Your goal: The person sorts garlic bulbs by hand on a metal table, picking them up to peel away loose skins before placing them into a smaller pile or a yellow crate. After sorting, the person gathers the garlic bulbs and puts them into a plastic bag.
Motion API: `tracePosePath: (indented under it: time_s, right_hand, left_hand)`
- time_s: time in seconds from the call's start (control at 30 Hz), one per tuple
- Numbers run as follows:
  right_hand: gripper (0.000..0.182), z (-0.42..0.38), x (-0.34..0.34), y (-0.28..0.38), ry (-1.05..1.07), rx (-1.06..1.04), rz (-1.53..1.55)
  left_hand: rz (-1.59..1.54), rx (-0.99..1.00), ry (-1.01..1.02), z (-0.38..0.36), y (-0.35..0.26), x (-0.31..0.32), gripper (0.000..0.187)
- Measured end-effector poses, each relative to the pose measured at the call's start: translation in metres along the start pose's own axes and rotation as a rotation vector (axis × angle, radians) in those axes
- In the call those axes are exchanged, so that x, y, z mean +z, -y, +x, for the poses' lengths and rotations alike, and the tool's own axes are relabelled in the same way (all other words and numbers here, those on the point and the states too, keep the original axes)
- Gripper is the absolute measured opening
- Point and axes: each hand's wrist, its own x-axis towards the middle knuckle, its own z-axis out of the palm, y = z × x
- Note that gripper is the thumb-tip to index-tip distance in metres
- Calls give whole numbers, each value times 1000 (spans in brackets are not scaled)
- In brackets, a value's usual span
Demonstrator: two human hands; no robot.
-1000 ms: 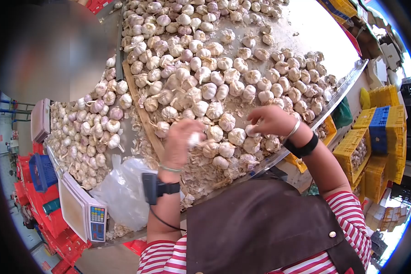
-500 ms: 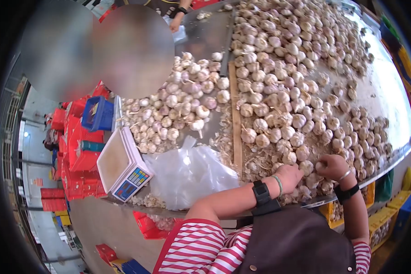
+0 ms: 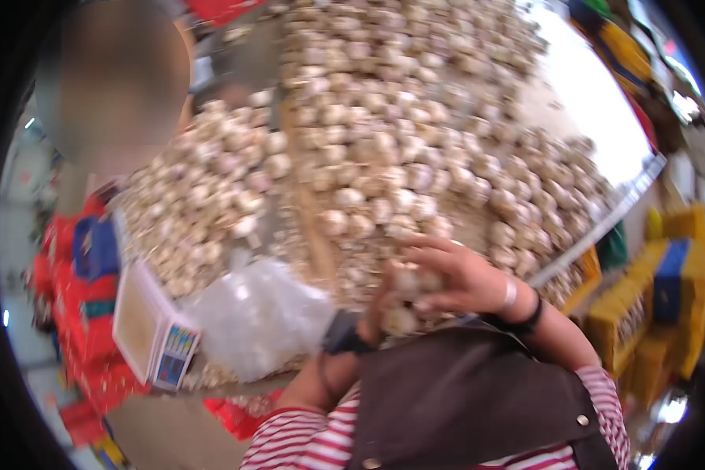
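Observation:
Several pale garlic bulbs point(image 3: 406, 280) sit between my two hands at the table's near edge, just in front of the brown apron point(image 3: 439, 392). My right hand point(image 3: 466, 276) curves round them from the right, thumb and fingers parted with bulbs in its grasp. On their left side is my left hand point(image 3: 377, 309), smeared by motion, its fingers hard to make out. Beyond the hands spreads a large heap of garlic bulbs point(image 3: 376, 145). Loose papery skins point(image 3: 356, 270) lie near the left hand.
A wooden strip point(image 3: 309, 227) divides the big heap from a second garlic pile point(image 3: 200, 188). A clear plastic bag point(image 3: 254, 313) and a digital scale point(image 3: 153, 329) are at left. Red crates point(image 3: 63, 274) stand beyond; yellow crates point(image 3: 642, 298) are at right. Another person point(image 3: 184, 70) is across the table.
The view has swung right and blurred. My right hand has unfolded from a closed grip and now cups several bulbs. My left hand has come back toward the apron.

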Motion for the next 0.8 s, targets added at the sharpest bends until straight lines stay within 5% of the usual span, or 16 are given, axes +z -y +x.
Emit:
tracePosePath:
  time_s: [0.17,0.27,0.3,0.37,0.4,0.47,0.5,0.57,0.6,0.63,0.67,0.7,0.77,0.8]
  right_hand:
    - [41,-27,-27,-32,-265,197,-139]
    - [39,-52,-72,-45,-247,529,-421]
    - [39,-63,-86,-56,-225,638,-526]
    - [38,-89,-103,-83,-289,673,-765]
    - [38,-98,-110,-95,-285,700,-785]
    - [38,-103,-117,-110,-237,789,-789]
    - [38,-99,-116,-111,-240,787,-782]
    - [38,-87,-109,-111,-272,702,-837]
    - [38,-82,-105,-114,-278,697,-901]
    - [38,-74,-102,-114,-275,704,-895]
    - [39,-66,-101,-111,-238,753,-934]
    - [40,-62,-102,-111,-201,798,-975]
    - [42,-61,-102,-118,-177,773,-958]
    - [43,-57,-98,-113,-181,744,-945]
  left_hand:
    - [-236,123,43,-13,-53,-5,96]
    - [117,456,271,-58,-154,-36,79]
    - [-326,432,276,-75,-190,-11,67]
    - [341,1051,-380,-106,-228,41,53]
    - [348,1046,-383,-108,-236,55,53]
    - [452,1452,-1165,-106,-246,71,43]
    - [459,1455,-1167,-98,-245,63,43]
    - [1378,1411,-1199,-67,-224,40,39]
    - [1865,1240,-992,-37,-193,50,35]
    - [1434,1013,-955,3,-164,56,35]
    - [1591,915,-584,28,-138,29,33]
    - [1676,498,-591,51,-92,71,32]
    - [2342,588,69,91,-43,34,29]
    - [2486,457,77,105,-14,28,28]
